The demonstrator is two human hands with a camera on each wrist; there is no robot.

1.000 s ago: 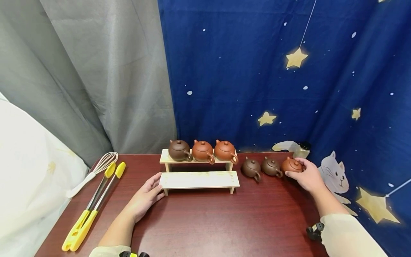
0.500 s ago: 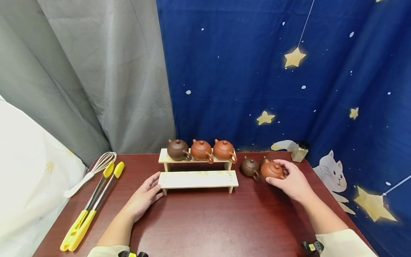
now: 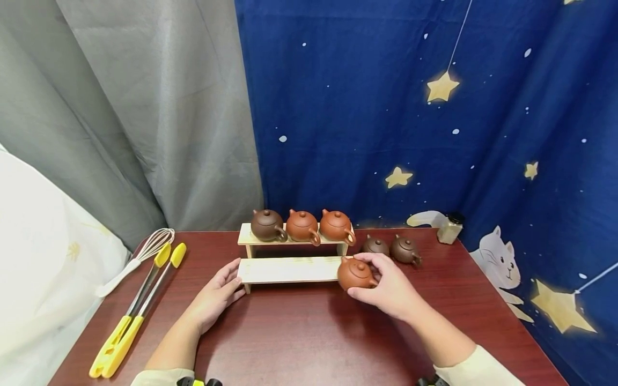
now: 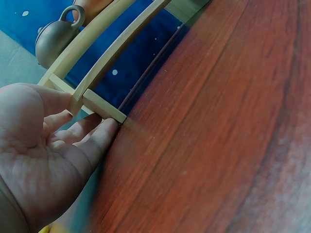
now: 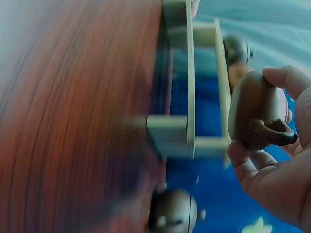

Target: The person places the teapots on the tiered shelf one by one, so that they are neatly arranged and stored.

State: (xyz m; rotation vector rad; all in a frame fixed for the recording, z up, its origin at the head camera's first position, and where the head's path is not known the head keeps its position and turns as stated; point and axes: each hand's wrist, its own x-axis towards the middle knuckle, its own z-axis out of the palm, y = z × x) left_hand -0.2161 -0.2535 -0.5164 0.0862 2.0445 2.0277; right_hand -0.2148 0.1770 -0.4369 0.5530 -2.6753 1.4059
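Observation:
My right hand point(image 3: 393, 289) grips a reddish-brown clay teapot point(image 3: 354, 275) by its sides, thumb in front, over the right end of a wooden two-step stand's lower board point(image 3: 289, 270). In the right wrist view the teapot point(image 5: 252, 109) is lifted clear, its handle pointing out between fingers and thumb. My left hand point(image 3: 217, 301) holds the left end of the stand; the left wrist view shows its thumb at the board end and fingers around the leg point(image 4: 104, 104). On the upper step sit a dark brown teapot point(image 3: 267, 225) and two reddish-brown teapots point(image 3: 302, 225) point(image 3: 336, 225).
Two dark brown teapots point(image 3: 375, 245) point(image 3: 405, 250) stand on the table right of the stand, one partly behind my right hand. A small jar point(image 3: 450, 229) is at the back right corner. Yellow-handled tongs point(image 3: 140, 311) and a whisk point(image 3: 142, 260) lie left. Curtains hang behind the table.
My right hand has picked up the reddish-brown teapot from the right end of the row and carried it left, past the dark teapots, to the lower board. The left hand stays at the stand.

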